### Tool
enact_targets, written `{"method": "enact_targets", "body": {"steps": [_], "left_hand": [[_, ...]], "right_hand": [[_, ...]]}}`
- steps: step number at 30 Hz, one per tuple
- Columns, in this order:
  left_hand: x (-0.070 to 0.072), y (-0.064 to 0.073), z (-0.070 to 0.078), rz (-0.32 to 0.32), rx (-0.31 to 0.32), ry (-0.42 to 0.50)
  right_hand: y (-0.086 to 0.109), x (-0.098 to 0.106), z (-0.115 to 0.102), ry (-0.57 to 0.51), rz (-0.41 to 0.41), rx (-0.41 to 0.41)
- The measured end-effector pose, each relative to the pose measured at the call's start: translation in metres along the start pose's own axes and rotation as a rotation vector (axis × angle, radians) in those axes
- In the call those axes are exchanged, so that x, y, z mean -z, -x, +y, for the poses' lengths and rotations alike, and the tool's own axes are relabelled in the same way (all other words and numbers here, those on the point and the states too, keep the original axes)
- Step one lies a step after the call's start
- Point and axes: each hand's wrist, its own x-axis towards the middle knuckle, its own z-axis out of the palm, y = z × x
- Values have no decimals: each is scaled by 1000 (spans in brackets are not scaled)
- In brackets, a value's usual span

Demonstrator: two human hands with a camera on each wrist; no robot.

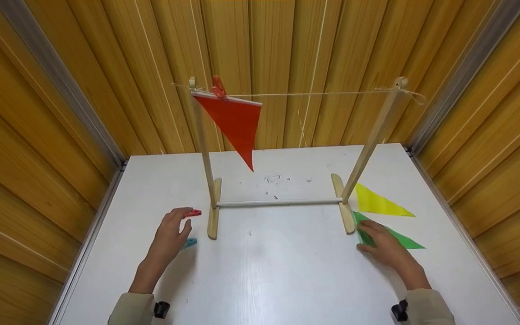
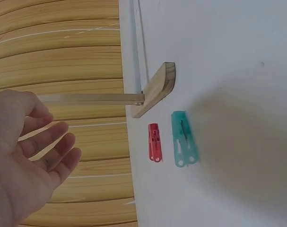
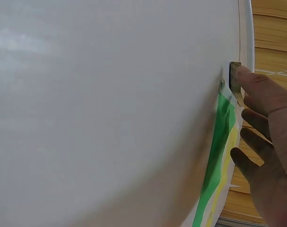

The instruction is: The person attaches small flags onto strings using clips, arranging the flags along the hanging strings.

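Note:
My left hand [image 1: 168, 234], fingers relaxed and apart, hovers by a red clothespin [image 2: 155, 143] and a larger teal clothespin [image 2: 184, 139] lying on the white table. In the left wrist view nothing is between its fingers. My right hand [image 1: 381, 243] is over a green triangular flag [image 1: 405, 238], partly covering it in the head view; its fingers are loosely bent and hold nothing in the right wrist view. A yellow triangular flag [image 1: 379, 201] lies just beyond the green one. From the string [image 1: 314, 94] hangs a red triangular flag [image 1: 237, 122], clipped by a red clothespin [image 1: 218, 88].
A wooden stand carries the string between its left post [image 1: 204, 153] and right post [image 1: 370, 144]. A white rod [image 1: 280, 203] joins the feet, the left foot [image 1: 213, 223] and right foot [image 1: 347, 219]. Wood-patterned walls [image 1: 278, 45] enclose the table [image 1: 264, 266].

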Motion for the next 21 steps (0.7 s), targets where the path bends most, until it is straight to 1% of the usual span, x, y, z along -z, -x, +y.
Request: {"method": "enact_targets", "body": {"steps": [5,11,14,18,21], "left_hand": [[-10,-1,-12,-6,37,29],[-16,-1,-25,-62,125,29],[-17,1,-30,-76,151,23],[-19,5,-38,-83,162,0],[-21,9,-43,-114,188,-6]], "right_hand": [[-1,-2,0,-14,-65,-38],[-3,-3,-3,-17,-107,-94],[-3,-3,-5,-9,-109,-81],[-3,-2,-6,-18,-109,-57],[-3,-1,-7,-30,-134,-77]]}}
